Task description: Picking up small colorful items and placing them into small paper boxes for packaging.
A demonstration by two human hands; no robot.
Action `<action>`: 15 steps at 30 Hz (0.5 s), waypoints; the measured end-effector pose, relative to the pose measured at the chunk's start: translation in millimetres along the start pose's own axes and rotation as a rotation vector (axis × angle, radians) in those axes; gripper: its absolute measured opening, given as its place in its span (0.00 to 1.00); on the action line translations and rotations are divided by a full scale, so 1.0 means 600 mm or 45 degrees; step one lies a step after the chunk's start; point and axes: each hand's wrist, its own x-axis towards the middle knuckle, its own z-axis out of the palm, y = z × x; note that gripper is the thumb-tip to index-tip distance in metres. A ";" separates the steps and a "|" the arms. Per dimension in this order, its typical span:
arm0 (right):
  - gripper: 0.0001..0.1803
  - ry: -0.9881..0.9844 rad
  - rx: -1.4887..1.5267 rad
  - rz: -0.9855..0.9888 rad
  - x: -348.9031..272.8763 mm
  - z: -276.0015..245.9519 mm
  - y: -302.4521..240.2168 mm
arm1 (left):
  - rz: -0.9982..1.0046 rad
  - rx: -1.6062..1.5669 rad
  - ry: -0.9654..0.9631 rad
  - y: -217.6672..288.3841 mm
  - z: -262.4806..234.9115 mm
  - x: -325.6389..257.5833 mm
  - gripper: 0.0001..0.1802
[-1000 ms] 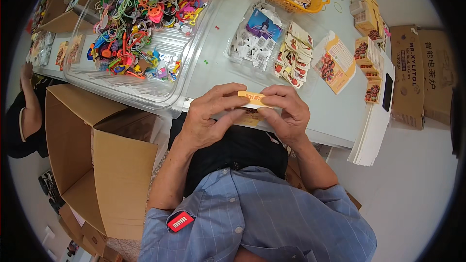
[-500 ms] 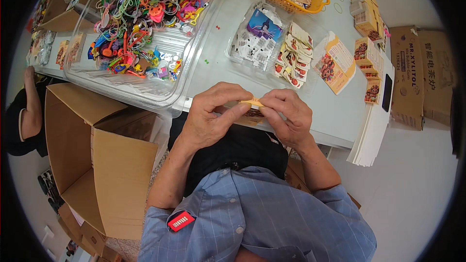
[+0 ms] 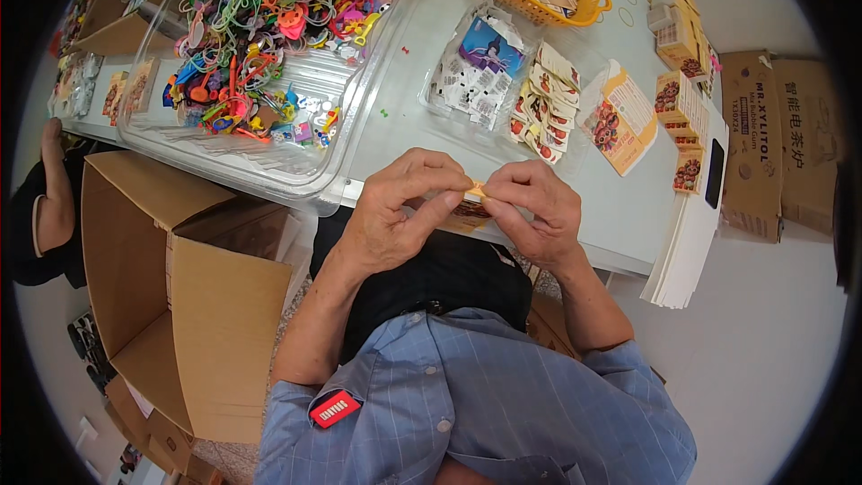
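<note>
Just over the table's front edge, both my hands grip a small yellow printed packet (image 3: pixel 470 209), box or bag I cannot tell. My left hand (image 3: pixel 395 216) pinches the left part of its top edge between thumb and fingers. On the other side, my right hand (image 3: pixel 539 216) pinches the right part, the fingertips of both hands almost meeting. Most of the packet is hidden behind the fingers. Beyond my hands stands a clear tray (image 3: pixel 429 106) with small black-and-white printed slips and a blue picture card (image 3: pixel 492 47). Beside the slips lie overlapping cream cards with red pictures (image 3: pixel 544 101).
A large clear bin (image 3: pixel 334 181) of colourful small toys stands at the left. At the back is a yellow basket (image 3: pixel 539 11) of cards. Yellow printed boxes (image 3: pixel 680 108) and a flat yellow piece (image 3: pixel 621 121) are at the right. An open carton (image 3: pixel 229 332) stands left; another person's arm (image 3: pixel 56 189) shows beyond.
My hands have come slightly closer together along the packet's top edge, the right fingers shifting a little. The other things look unmoved.
</note>
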 end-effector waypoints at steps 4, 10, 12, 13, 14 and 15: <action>0.14 0.013 -0.065 -0.147 -0.005 0.006 0.004 | 0.127 0.024 0.004 -0.020 -0.006 -0.005 0.11; 0.15 0.017 0.055 -0.066 -0.018 0.015 0.007 | 0.206 0.086 -0.016 -0.021 -0.011 -0.009 0.11; 0.15 0.049 0.168 0.023 -0.021 0.020 0.001 | -0.060 -0.120 -0.011 -0.011 -0.010 -0.005 0.10; 0.14 0.081 0.283 0.114 -0.021 0.021 -0.001 | -0.058 -0.120 -0.012 -0.011 -0.007 -0.003 0.10; 0.14 0.081 0.283 0.113 -0.019 0.021 -0.003 | -0.058 -0.097 -0.016 -0.011 -0.005 0.001 0.09; 0.13 0.097 0.279 0.163 -0.017 0.021 -0.005 | -0.059 -0.075 -0.019 -0.010 -0.004 0.003 0.09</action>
